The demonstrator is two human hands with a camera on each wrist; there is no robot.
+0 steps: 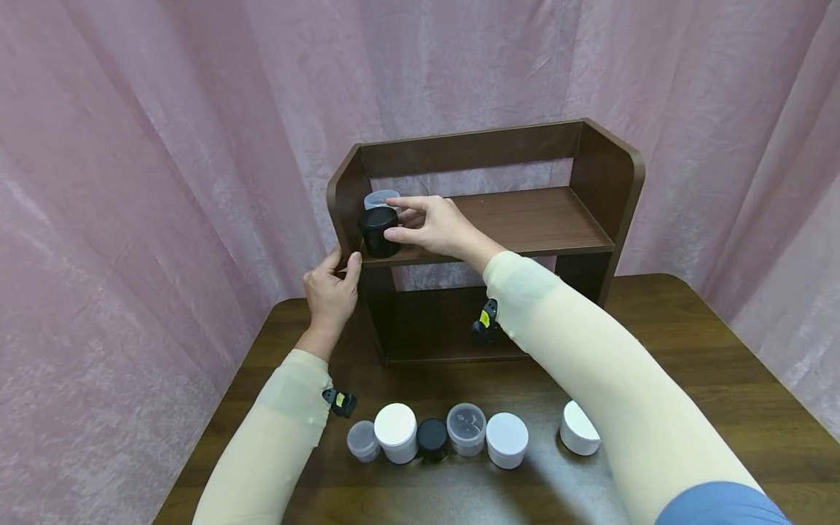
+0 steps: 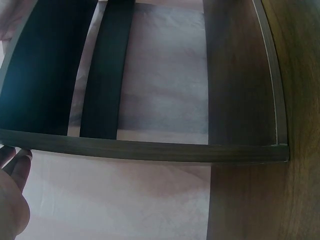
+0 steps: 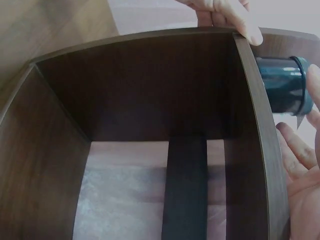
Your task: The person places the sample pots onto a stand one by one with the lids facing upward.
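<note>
The right hand (image 1: 429,226) is raised to the upper board of a dark wooden shelf (image 1: 525,219) that stands on the far part of a brown table (image 1: 722,379). Its thumb and fingers grasp a black jar (image 1: 378,232), which stands upright at the left end of this board, close to the left wall of the shelf. Just behind the black jar, farther from the person, stands a clear jar (image 1: 380,198), partly hidden by it. In the right wrist view the black jar (image 3: 282,91) shows on the board between the fingers (image 3: 300,150).

The left hand (image 1: 331,288) holds the left wall of the shelf near the front edge of the board, with the thumb on the front and the fingers bent around the side. In the left wrist view only the fingertips (image 2: 17,160) show, touching the edge of the shelf.

On the near part of the table lies a row of jars: a small clear jar (image 1: 363,440) at the left, then a white jar (image 1: 396,432), a small black jar (image 1: 432,438), a clear jar with lid (image 1: 466,429), a second white jar (image 1: 507,440), and a third white jar (image 1: 579,429) at the right, partly behind the right sleeve (image 1: 604,364). A pink curtain (image 1: 164,146) hangs behind everything
</note>
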